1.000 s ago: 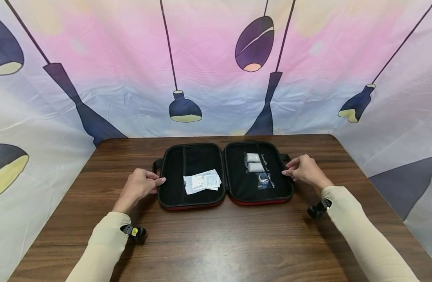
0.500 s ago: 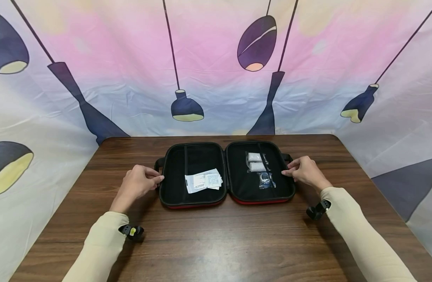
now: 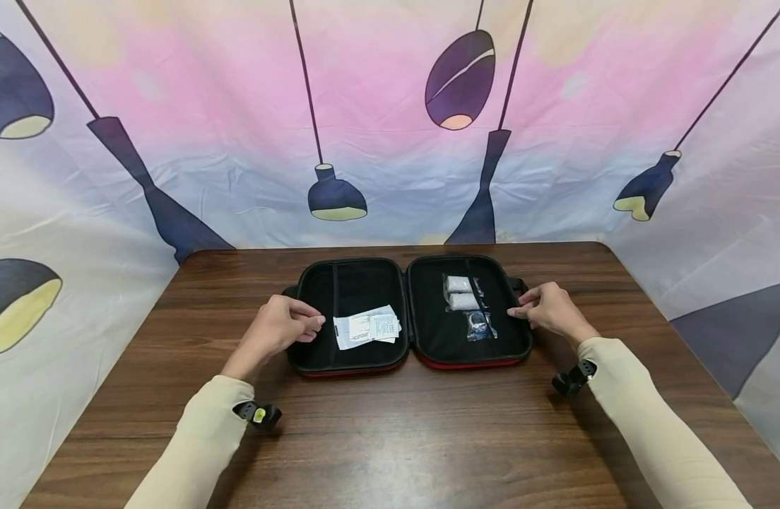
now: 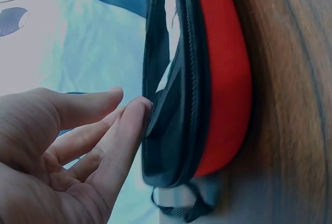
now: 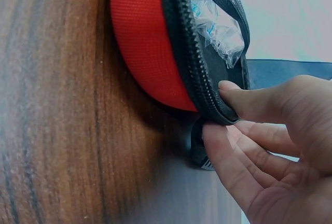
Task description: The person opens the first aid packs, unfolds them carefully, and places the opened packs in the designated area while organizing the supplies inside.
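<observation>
A red and black zippered case (image 3: 366, 279) lies spread wide like a book on the table. Its left half bears a few white paper packets (image 3: 367, 327). In the right half, two white rolls (image 3: 461, 302) in clear wrap and a small clear packet (image 3: 480, 326) sit by a dark elastic strap. My left hand (image 3: 280, 329) is over the left half's outer edge, holding nothing, fingers loosely bent; the left wrist view has its fingertips (image 4: 139, 107) close by the rim. My right hand (image 5: 280, 130) pinches the right half's zippered rim between thumb and fingers.
The brown wooden table (image 3: 390, 438) extends in front of the case and to both sides. Behind it hangs a cloth backdrop (image 3: 390, 106) printed with lamps. A black carry handle (image 3: 518, 285) sticks out at the case's right side.
My left hand has let go of the case's left edge and moved right, in over the left half. The right hand keeps its hold on the right rim. The case has not moved.
</observation>
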The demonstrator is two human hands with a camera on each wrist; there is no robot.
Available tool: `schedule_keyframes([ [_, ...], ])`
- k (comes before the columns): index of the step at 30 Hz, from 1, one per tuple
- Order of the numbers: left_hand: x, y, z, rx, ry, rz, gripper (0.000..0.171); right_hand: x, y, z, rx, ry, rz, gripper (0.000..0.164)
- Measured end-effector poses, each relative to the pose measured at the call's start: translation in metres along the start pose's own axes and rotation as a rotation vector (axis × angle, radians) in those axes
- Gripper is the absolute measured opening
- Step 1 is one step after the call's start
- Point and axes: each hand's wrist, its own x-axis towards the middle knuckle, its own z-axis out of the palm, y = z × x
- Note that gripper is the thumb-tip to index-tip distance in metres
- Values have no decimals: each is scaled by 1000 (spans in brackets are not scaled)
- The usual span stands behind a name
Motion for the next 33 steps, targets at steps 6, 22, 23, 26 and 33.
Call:
schedule_keyframes([
  [6,9,-3,11,-133,-54,-70,17,1,1,1,2,-3,-2,48],
  [22,19,-4,26,-117,-80,-97,22,0,1,2,1,11,-2,44],
  [23,20,-3,26,-111,-81,-97,21,0,1,2,2,12,-1,44],
  [26,20,-2,26,-99,-80,-106,18,0,1,3,10,10,-1,45],
  [33,21,1,21,-128,-71,-87,18,0,2,2,6,8,-5,45],
])
